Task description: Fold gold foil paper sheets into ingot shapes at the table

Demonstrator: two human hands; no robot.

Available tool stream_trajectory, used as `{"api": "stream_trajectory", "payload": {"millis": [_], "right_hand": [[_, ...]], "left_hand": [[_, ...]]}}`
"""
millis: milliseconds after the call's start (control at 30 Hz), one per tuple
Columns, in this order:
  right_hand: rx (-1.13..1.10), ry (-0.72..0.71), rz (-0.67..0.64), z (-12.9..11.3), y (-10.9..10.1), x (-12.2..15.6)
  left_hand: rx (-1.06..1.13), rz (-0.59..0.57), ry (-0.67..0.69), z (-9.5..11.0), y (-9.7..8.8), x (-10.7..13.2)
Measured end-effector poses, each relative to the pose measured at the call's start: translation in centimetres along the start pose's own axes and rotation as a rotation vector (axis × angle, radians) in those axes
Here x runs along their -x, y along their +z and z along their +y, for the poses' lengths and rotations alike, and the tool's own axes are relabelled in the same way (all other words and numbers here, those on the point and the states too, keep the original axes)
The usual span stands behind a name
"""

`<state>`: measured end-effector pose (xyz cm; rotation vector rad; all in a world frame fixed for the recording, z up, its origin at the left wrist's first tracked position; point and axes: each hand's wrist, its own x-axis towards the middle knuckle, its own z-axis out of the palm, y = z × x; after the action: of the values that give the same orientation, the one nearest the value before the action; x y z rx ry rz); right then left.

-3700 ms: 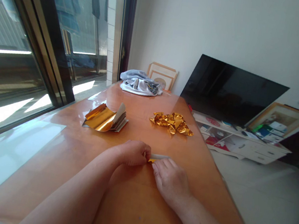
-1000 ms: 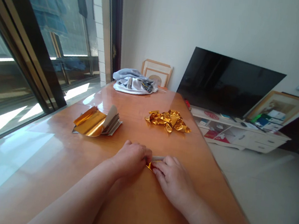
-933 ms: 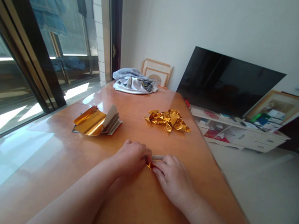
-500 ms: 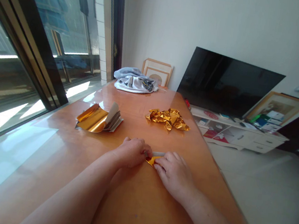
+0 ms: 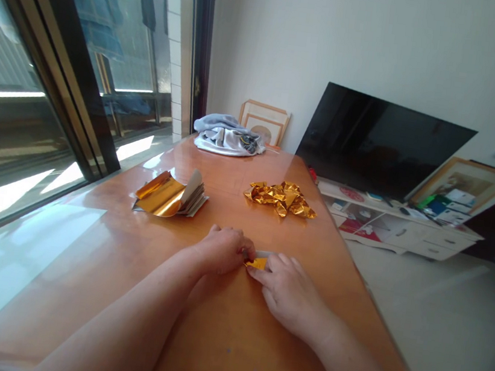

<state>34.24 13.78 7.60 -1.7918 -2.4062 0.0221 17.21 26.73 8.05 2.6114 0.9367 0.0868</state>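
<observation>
Both of my hands rest on the orange wooden table (image 5: 219,334), meeting over a small folded piece of gold foil paper (image 5: 257,263). My left hand (image 5: 223,250) is curled, its fingertips pinching the paper's left end. My right hand (image 5: 286,287) presses on the paper's right side with bent fingers. Most of the sheet is hidden under the fingers; a white edge shows behind it. A stack of gold foil sheets (image 5: 168,194) lies to the far left, its top sheets curling up. A pile of folded gold pieces (image 5: 282,197) lies further back on the table.
A grey bundle of cloth (image 5: 227,136) sits at the table's far end, with picture frames (image 5: 264,119) behind it. A glass sliding door (image 5: 60,82) runs along the left. A black television (image 5: 383,145) stands on a white low cabinet (image 5: 405,234) to the right.
My hands have kept working the small gold paper in place; a little more of its gold face shows between the fingers now. My view has shifted slightly.
</observation>
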Motion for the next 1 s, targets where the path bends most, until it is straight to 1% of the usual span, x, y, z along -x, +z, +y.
{"api": "stream_trajectory", "payload": {"millis": [233,333,433,500,567,600,667,733,833,1000], "right_hand": [[-0.032,0.007,-0.033,0.7,-1.3,1.2],[-0.050,0.012,-0.032,0.9,-1.7,1.6],[-0.130,0.025,-0.017,1.7,-1.7,1.6],[-0.220,0.075,0.011,2.7,-1.3,1.5],[-0.313,0.169,0.078,3.9,-0.9,1.2],[-0.340,0.216,0.124,4.5,-0.7,1.0],[-0.367,0.266,0.147,5.4,-0.4,0.8],[-0.360,0.299,0.130,5.9,-0.2,0.8],[-0.329,0.324,0.093,5.9,-0.3,1.1],[-0.354,0.295,0.049,5.8,-0.5,1.6]], "left_hand": [[-0.123,0.034,0.021,1.1,-0.5,0.5],[-0.173,0.068,0.039,1.7,-0.5,0.7],[-0.216,0.112,0.056,2.2,-0.3,0.9],[-0.239,0.130,0.068,2.5,-0.2,1.0],[-0.257,0.137,0.076,2.8,-0.1,1.1],[-0.267,0.138,0.078,2.9,-0.1,1.1],[-0.286,0.143,0.076,3.3,0.0,1.2],[-0.300,0.152,0.070,3.7,0.3,1.2],[-0.302,0.163,0.059,4.2,0.7,1.0],[-0.284,0.152,0.056,4.6,1.3,0.6]]}}
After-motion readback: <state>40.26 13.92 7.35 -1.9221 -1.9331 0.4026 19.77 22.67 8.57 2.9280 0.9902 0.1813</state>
